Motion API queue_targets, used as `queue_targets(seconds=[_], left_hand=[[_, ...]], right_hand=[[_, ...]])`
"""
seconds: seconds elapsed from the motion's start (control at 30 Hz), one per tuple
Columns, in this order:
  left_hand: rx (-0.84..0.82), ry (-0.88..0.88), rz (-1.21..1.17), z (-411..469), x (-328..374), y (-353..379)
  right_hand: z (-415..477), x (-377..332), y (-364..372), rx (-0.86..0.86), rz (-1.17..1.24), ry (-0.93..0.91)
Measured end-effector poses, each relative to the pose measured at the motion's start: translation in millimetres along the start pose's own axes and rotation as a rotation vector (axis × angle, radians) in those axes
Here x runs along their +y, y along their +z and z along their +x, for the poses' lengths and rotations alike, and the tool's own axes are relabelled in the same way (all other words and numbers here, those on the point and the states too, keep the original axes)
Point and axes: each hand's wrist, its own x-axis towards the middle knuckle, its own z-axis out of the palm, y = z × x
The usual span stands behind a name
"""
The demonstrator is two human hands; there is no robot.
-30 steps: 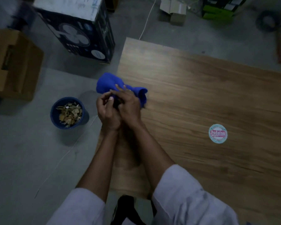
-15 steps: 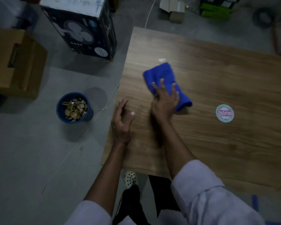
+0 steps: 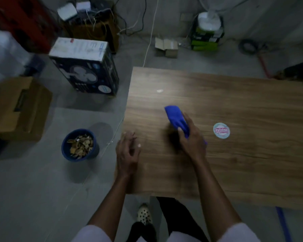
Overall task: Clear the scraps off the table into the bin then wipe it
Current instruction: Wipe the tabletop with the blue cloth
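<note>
Single view, camera worn on my head, facing forward and steeply down onto the wooden table [image 3: 243,172]. It sits close: my arms [image 3: 215,186] enter from the bottom edge and reach over the table's near left corner. Wide angle: the frame also takes in the floor [image 3: 33,189] left of the table, with the blue bin [image 3: 94,150], and the wall [image 3: 269,14] beyond the table's far edge.
</note>
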Motion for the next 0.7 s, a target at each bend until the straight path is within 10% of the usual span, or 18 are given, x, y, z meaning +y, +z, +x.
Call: queue_targets(seconds=[0.17, 0.53, 0.7], left_hand=[[-0.114, 0.169, 0.272, -12.5, -19.1, 7.6], [-0.068, 0.039, 0.116, -11.2, -10.1, -0.9], [-0.163, 0.092, 0.219, -12.4, -8.6, -1.7]], right_hand=[[-15.1, 44.0, 44.5, -0.128, -0.5, 0.139], [-40.1, -57.0, 99.8, -0.412, -0.292, -0.193], [-42.3, -25.0, 32.2, -0.052, -0.151, -0.048]])
